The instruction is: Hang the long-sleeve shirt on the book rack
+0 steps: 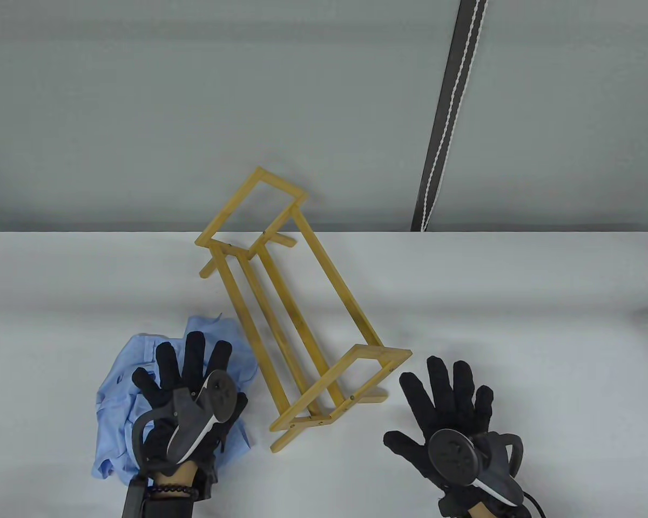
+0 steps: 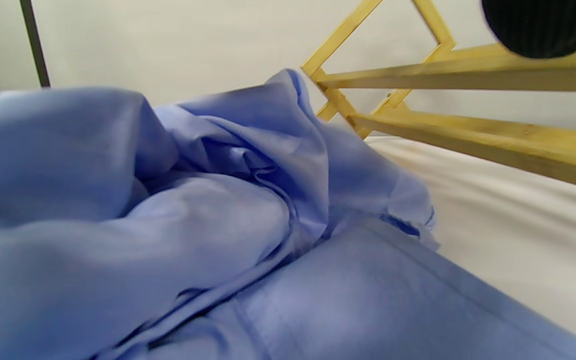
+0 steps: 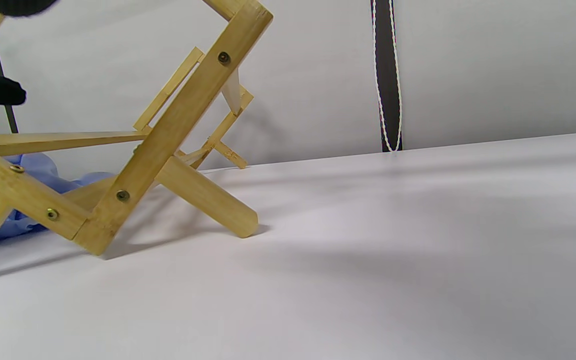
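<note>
You are looking at a pale periwinkle-blue long-sleeve shirt (image 1: 116, 399), plain with no print, lying beside a honey-yellow bamboo book rack (image 1: 297, 302) whose joints show small brass-coloured screw heads, both on a white surface (image 1: 518, 302). Your left hand (image 1: 186, 399) and right hand (image 1: 453, 415) wear black gloves, each carrying a dark grey tracker with a white strip along its edge. Behind, the wall is light grey, crossed by a black strap (image 1: 447, 116) with a white beaded cord running down it.
</note>
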The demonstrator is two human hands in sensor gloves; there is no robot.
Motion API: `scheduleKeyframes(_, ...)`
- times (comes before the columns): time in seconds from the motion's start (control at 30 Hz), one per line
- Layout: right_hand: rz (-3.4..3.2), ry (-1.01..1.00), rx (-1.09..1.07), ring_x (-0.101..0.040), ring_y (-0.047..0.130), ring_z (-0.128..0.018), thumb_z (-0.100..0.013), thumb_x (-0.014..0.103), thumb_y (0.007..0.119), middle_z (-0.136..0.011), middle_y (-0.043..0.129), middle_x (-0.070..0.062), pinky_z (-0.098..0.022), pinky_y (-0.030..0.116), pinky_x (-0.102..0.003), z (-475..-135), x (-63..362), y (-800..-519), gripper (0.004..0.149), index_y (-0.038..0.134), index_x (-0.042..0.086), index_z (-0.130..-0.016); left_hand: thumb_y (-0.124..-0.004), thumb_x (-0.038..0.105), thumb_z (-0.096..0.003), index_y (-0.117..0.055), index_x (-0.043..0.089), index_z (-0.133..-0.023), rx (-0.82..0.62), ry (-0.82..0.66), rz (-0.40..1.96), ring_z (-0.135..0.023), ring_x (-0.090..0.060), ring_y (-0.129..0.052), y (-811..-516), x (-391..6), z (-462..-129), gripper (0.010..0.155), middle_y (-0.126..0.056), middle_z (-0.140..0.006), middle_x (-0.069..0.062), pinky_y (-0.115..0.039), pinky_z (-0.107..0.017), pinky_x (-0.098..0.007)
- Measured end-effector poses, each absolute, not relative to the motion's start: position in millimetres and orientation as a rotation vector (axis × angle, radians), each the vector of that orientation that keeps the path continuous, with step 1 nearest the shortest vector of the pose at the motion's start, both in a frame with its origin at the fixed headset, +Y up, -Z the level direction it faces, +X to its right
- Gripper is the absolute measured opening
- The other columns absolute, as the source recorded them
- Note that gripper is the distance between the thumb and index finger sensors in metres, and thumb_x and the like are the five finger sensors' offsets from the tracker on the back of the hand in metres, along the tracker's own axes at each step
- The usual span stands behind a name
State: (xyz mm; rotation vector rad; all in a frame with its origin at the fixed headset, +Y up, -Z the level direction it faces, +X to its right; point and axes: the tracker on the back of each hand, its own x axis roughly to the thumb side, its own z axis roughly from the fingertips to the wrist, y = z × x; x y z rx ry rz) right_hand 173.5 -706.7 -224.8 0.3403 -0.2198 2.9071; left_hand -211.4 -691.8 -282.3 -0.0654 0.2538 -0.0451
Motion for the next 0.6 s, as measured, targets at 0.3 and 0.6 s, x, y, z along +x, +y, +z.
scheduleKeyframes(0.3, 2.895, -0.227, 0.328, -0.053, 0.017, -0.112, -0.042, 0.079, 0.061, -0.124, 0.018, -0.013, -0.069, 0.027, -0.080, -222.8, 177.5, -705.2, 0.090, 0.023, 0.039, -0.113, -0.066, 0.083, -0.0271, -0.012, 0.065, -0.106, -0.154, 0.320, -0.095, -0.125, -0.037, -0.022, -702.7, -216.3, -306.8, 0.097, -0.005, -0.131, 0.019, -0.030, -0.084, -0.071)
scheduleKeyframes(0.6, 2.890, -0.212, 0.320, -0.053, 0.017, -0.112, -0.042, 0.079, 0.061, -0.124, 0.019, -0.013, -0.068, 0.027, -0.080, -224.9, 178.4, -706.4, 0.090, 0.023, 0.039, -0.113, -0.064, 0.086, -0.0245, -0.005, 0.068, -0.102, -0.217, 0.376, -0.150, -0.124, -0.041, -0.023, -716.2, -226.7, -325.8, 0.100, -0.001, -0.130, 0.019, -0.033, -0.084, -0.072)
